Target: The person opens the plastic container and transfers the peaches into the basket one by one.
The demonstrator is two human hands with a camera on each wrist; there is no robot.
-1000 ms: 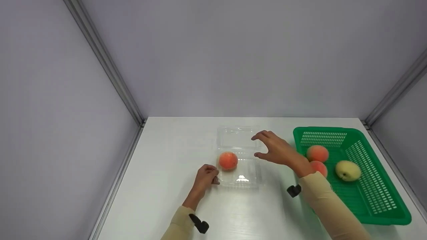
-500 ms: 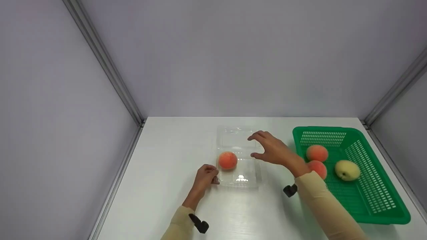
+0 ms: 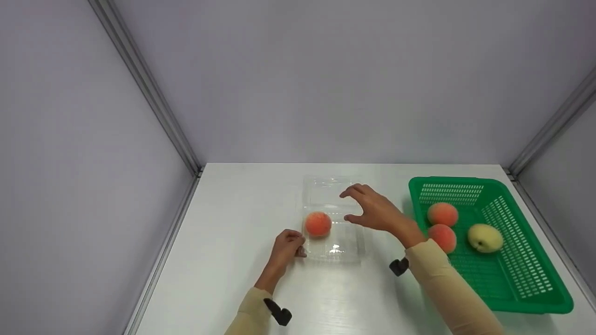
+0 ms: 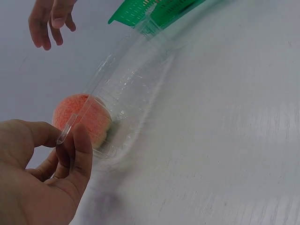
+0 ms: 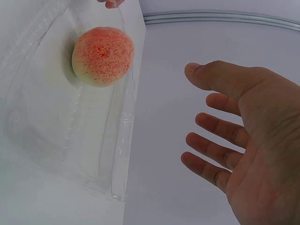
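A clear plastic clamshell box (image 3: 342, 239) lies unfolded on the white table, its lid (image 3: 326, 191) folded back toward the wall. One pinkish-red peach (image 3: 318, 224) sits in the left part of its base. My left hand (image 3: 285, 248) pinches the box's left rim between thumb and fingers, as the left wrist view shows at the rim (image 4: 68, 129). Above the box's right side hovers my right hand (image 3: 376, 210), thumb and fingers spread apart and holding nothing. In the right wrist view the peach (image 5: 102, 56) is well apart from that hand (image 5: 262, 122).
To the right stands a green plastic basket (image 3: 512, 304). In it lie two peaches (image 3: 443, 214) and a yellow-green fruit (image 3: 485, 238). Grey walls (image 3: 354, 83) close off the table's back and both sides.
My right hand has drifted left, away from the basket and further over the box. The left hand keeps its hold on the rim, and the peach in the box stays put.
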